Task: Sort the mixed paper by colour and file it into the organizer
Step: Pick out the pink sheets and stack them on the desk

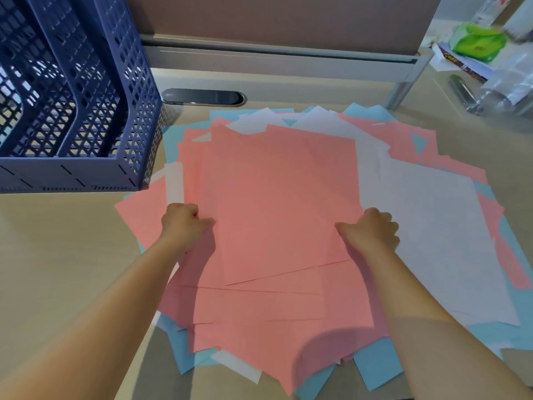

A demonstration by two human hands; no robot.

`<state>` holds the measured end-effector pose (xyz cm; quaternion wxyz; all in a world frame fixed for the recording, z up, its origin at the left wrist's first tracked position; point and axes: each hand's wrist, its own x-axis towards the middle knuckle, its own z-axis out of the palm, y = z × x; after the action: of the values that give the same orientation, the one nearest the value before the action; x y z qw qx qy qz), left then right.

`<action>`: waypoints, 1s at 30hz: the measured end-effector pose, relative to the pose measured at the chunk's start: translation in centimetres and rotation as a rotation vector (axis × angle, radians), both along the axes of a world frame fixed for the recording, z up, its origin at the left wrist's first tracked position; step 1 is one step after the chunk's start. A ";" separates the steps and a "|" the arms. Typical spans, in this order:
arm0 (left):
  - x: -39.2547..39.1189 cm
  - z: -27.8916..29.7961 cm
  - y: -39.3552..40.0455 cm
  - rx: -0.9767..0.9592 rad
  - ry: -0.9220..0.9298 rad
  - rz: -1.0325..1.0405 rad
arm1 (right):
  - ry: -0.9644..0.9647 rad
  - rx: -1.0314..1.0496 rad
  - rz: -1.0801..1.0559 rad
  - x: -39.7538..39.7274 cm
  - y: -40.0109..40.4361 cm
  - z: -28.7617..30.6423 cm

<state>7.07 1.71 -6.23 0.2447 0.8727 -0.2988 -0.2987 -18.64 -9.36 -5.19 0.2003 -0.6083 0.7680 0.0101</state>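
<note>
The top pink sheet lies at the centre of the desk, on a loose spread of pink, white and blue paper, its long axis running roughly six to twelve o'clock. The left hand pinches its nine o'clock edge and the right hand its three o'clock edge, fingers curled, equally near. The blue mesh organizer stands at ten o'clock, nearer the left hand; its visible slots look bare, though the mesh hides much.

A spread heap of pink, white and blue paper sheets lies on the beige desk, with the blue perforated plastic organizer at its back left.
</note>
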 end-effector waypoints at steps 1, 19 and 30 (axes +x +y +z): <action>-0.1 0.1 0.0 0.038 -0.044 -0.019 | -0.010 0.008 -0.008 0.0 0.1 -0.3; -1.2 0.4 0.2 -0.128 0.171 -0.008 | -0.702 -0.050 -0.064 2.9 1.6 -1.5; -1.8 0.3 -1.5 -0.027 0.189 -0.272 | -0.710 0.110 -0.095 1.8 0.5 -1.6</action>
<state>5.31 0.21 -5.91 0.2406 0.7890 -0.3937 -0.4058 -16.83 -8.83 -6.79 0.4870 -0.5259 0.6763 -0.1700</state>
